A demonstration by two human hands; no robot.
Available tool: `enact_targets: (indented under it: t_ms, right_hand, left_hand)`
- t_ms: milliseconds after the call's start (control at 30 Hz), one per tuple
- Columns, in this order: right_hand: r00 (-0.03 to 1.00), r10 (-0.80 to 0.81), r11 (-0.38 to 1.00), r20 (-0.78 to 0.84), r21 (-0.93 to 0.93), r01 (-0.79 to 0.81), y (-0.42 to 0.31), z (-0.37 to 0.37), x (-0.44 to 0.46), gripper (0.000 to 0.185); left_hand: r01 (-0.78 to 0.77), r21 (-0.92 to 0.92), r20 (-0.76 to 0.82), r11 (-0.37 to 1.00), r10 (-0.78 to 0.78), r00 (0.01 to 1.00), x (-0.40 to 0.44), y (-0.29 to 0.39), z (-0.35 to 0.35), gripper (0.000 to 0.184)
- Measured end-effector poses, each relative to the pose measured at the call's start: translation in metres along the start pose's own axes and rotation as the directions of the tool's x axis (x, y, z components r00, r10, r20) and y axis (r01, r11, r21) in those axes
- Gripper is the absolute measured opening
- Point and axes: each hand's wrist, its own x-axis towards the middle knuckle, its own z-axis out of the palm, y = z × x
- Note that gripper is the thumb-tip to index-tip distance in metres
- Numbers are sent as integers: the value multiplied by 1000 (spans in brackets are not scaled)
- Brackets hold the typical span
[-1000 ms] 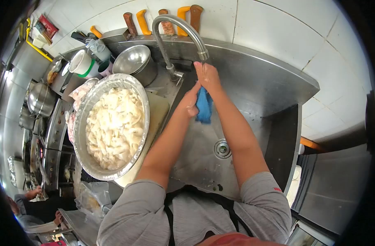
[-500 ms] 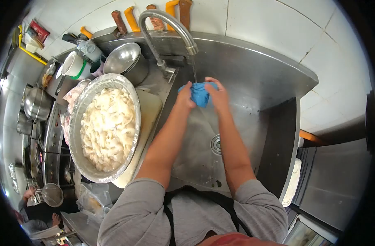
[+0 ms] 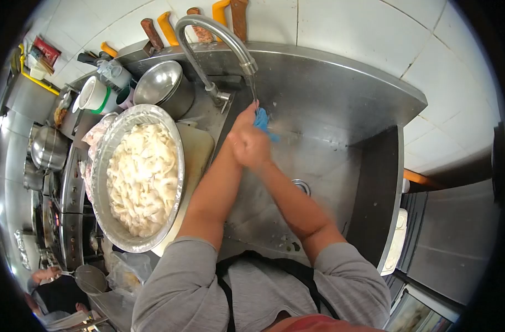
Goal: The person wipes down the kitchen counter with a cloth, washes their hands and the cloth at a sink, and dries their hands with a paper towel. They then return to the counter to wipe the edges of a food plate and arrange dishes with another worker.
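Blue cloth [image 3: 261, 118], diagonally down rightward

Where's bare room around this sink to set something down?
The sink floor looks mostly bare between the right forearm and the sink's right wall. The counter left of the sink is crowded: basin, metal bowls, white tub.

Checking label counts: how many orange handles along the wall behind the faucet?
3: one orange handle farthest left, another just left of the faucet, a third partly behind its arch. Others may be hidden.
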Motion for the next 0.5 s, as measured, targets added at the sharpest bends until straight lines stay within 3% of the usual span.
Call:
enact_targets:
  t_ms: [67,100,167,200,267,300,333,367,433,467,500]
  right_hand:
    - [974,-122,973,191,-173,156,1,0,-12,27]
    - [997,-33,987,67,-157,43,15,4,-6,26]
    - [974,136,984,-181,-91,-154,62,5,31,24]
    - [982,142,985,-120,-84,-153,68,2,36,24]
    - [991,137,988,8,-79,-136,73,-8,47,24]
    - [936,302,936,180,133,-327,76,-12,51,25]
    - [833,406,798,376,297,-523,72,-17,56,28]
    - [691,438,592,575,394,-703,70,-22,60,31]
    - [775,415,664,477,424,-616,72,-30,64,28]
    - [812,397,698,428,434,-570,71,-30,65,27]
    - [849,382,628,366,570,-529,71,-26,63,24]
  left_hand:
    - [-111,-10,37,994,112,993,-5,-6,-4,33]
    - [-202,-32,48,979,203,978,-11,-13,-8,34]
    - [-205,55,-77,977,208,975,-34,-9,24,30]
    - [-202,98,-140,974,215,967,-42,-6,35,28]
    - [-192,-3,34,981,192,981,-46,2,31,27]
    - [-177,-52,120,983,182,976,-49,6,27,27]
    - [-192,82,159,978,177,971,-45,12,18,25]
    - [-175,83,240,981,151,959,-44,13,10,26]
    - [-144,95,396,985,96,913,-46,16,0,28]
    - [-87,-6,350,996,84,933,-49,13,-1,27]
    - [-32,-111,305,993,65,950,-54,5,-1,26]
